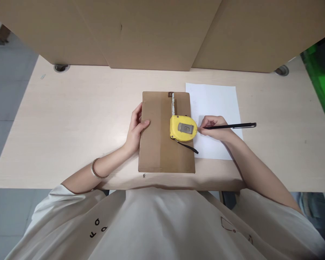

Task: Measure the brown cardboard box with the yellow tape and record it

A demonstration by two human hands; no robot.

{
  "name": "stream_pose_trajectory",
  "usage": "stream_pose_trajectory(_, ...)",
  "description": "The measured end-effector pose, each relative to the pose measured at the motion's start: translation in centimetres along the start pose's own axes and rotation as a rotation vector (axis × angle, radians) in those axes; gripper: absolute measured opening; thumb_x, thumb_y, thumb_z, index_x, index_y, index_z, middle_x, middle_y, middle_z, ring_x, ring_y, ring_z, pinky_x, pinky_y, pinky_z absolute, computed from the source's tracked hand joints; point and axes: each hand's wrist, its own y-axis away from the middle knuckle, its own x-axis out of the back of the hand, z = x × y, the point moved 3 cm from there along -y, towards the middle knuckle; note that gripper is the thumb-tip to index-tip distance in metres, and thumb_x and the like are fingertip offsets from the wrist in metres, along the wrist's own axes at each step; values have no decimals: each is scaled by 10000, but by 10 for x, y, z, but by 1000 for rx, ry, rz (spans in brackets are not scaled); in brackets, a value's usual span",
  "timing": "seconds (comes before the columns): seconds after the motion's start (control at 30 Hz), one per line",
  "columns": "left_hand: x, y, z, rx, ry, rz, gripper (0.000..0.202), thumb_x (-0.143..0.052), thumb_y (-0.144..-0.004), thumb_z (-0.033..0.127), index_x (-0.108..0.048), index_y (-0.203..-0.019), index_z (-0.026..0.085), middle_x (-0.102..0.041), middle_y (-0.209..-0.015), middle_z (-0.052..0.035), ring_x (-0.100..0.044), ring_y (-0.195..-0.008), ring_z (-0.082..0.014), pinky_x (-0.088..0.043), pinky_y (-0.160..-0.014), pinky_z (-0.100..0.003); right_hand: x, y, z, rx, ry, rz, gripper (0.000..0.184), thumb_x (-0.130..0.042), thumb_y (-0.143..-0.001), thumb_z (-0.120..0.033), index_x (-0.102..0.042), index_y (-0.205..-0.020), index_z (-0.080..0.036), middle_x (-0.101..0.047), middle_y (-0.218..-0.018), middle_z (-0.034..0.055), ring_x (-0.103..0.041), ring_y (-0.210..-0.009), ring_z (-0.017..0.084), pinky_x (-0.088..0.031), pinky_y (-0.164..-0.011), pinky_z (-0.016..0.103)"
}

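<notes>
A brown cardboard box point(151, 151) lies in front of me, its left edge gripped by my left hand point(136, 128) with the thumb on top. On the box rests a yellow tape measure point(176, 131), its blade point(173, 104) pulled out a short way toward the far edge and a black wrist strap point(188, 146) trailing to the right. My right hand point(213, 127) is closed around a black pen point(238, 126), just right of the tape measure. Beneath that hand is a white sheet of paper point(213, 99), partly covered by the box; faint print shows near its left side.
Tall cardboard panels point(151, 36) stand along the back of the pale wooden table point(70, 108). Round cable holes sit at the back left point(61, 68) and back right point(282, 70). A green object point(323, 86) is beyond the table's right edge.
</notes>
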Motion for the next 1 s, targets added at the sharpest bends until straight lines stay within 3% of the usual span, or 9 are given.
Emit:
stream_pose_trajectory(0.27, 0, -1, -1, -1, 0, 3, 658, -817, -829, 489, -570, -1430, 386, -510, -1640, -3, -394, -1594, -323, -398, -1289, -494, 3, -1, 4, 32, 12, 7, 442, -913, -550, -404, -537, -570, -172, -524, -553, 1, -421, -524, 79, -296, -513, 227)
stream_pose_trajectory(0.5, 1, -2, -3, -21, -15, -16, 663, -801, -847, 501, -552, -1450, 386, -489, -1665, -6, -394, -1593, -322, -419, -1274, -489, 1, 5, -3, 18, -26, -42, 444, -929, -562, -467, -601, -588, -169, -592, -578, 31, -488, -553, 100, -370, -542, 251)
stream_pose_trajectory(0.73, 0, -1, -2, -8, -19, -2, 676, -798, -842, 508, -546, -1456, 384, -464, -1685, -3, -343, -1623, -327, -384, -1299, -507, -2, 5, -1, 34, 39, -45, 492, -930, -581, -521, -590, -598, -165, -563, -594, 16, -446, -551, 84, -332, -528, 240)
stream_pose_trajectory(1.0, 0, -1, -2, -11, -6, -14, 663, -796, -844, 508, -546, -1447, 392, -463, -1685, 1, -345, -1621, -324, -382, -1300, -507, 0, 5, 1, 22, 22, -38, 472, -927, -570, -481, -574, -589, -168, -561, -592, 18, -450, -551, 89, -331, -530, 244)
